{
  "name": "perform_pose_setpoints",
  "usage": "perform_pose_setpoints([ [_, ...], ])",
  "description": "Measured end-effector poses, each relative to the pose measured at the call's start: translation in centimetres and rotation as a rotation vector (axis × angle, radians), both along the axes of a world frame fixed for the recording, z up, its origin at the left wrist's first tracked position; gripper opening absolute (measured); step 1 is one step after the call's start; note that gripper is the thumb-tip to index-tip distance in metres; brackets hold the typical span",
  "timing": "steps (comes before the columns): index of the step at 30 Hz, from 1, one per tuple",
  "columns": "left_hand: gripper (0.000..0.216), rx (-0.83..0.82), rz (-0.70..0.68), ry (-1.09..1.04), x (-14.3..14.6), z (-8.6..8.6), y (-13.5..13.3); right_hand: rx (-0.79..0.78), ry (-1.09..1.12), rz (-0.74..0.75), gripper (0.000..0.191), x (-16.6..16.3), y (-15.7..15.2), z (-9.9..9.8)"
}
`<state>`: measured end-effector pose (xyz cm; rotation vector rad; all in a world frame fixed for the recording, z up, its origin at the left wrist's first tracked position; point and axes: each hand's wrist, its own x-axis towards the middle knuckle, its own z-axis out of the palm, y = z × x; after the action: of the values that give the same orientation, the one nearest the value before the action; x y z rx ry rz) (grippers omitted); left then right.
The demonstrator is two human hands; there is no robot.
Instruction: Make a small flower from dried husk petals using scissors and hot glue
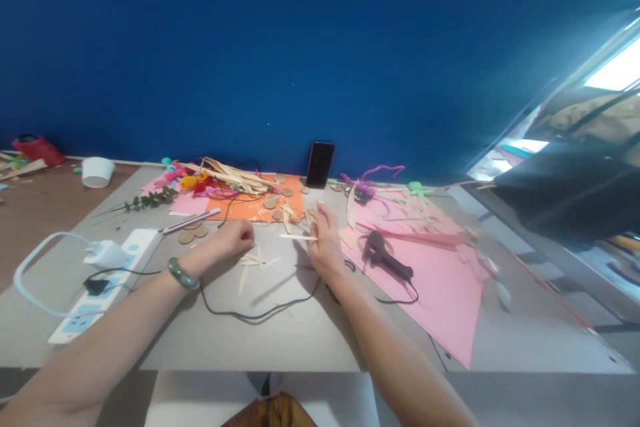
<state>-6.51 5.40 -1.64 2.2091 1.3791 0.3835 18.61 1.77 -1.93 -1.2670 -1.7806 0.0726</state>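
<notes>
My right hand (326,247) is closed around a thin pale stick (296,237), which points left across the table. By its fingertips there is a pale scrap that I cannot make out clearly. My left hand (236,238) is curled shut just above the tabletop; whatever it may hold is hidden by the fingers. Thin pale dried strips (257,260) lie loosely crossed on the table between the hands. Right of my right hand, a black hot glue gun (385,257) rests on pink paper (445,293).
Orange paper (240,212) carries round wooden slices (271,201) and a bundle of dried strips (230,175). A phone (320,165) leans against the blue wall. At left are a power strip (137,247), a silver pen-like tool (191,221) and a white cup (97,172). A black cable (240,315) crosses the table.
</notes>
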Motion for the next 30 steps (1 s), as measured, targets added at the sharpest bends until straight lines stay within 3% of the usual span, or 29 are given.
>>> perform_pose_setpoints([
  [9, 0.022, 0.134, 0.054, 0.075, 0.1, 0.5, -0.4, 0.009, 0.006, -0.002, 0.037, 0.0, 0.2, -0.3],
  [14, 0.018, 0.109, -0.063, 0.109, 0.5, 1.1, -0.1, -0.006, 0.01, 0.013, 0.038, 0.0, 0.1, -0.2],
  [19, 0.022, 0.326, 0.122, 0.267, 0.5, 2.0, -0.2, -0.017, 0.0, -0.001, 0.038, 0.0, 0.0, 0.0],
  [22, 0.018, 0.089, -0.035, 0.199, 0.0, 2.8, -0.5, -0.014, -0.004, 0.002, 0.037, 0.0, 0.0, -0.1],
  [24, 0.019, 0.015, -0.106, 0.173, -0.2, 3.3, -0.7, -0.011, -0.006, 0.012, 0.037, 0.0, 0.0, -0.1],
  [30, 0.021, 0.09, -0.247, 0.187, 0.1, 3.6, -1.1, -0.02, 0.0, 0.013, 0.036, 0.0, 0.1, -0.4],
])
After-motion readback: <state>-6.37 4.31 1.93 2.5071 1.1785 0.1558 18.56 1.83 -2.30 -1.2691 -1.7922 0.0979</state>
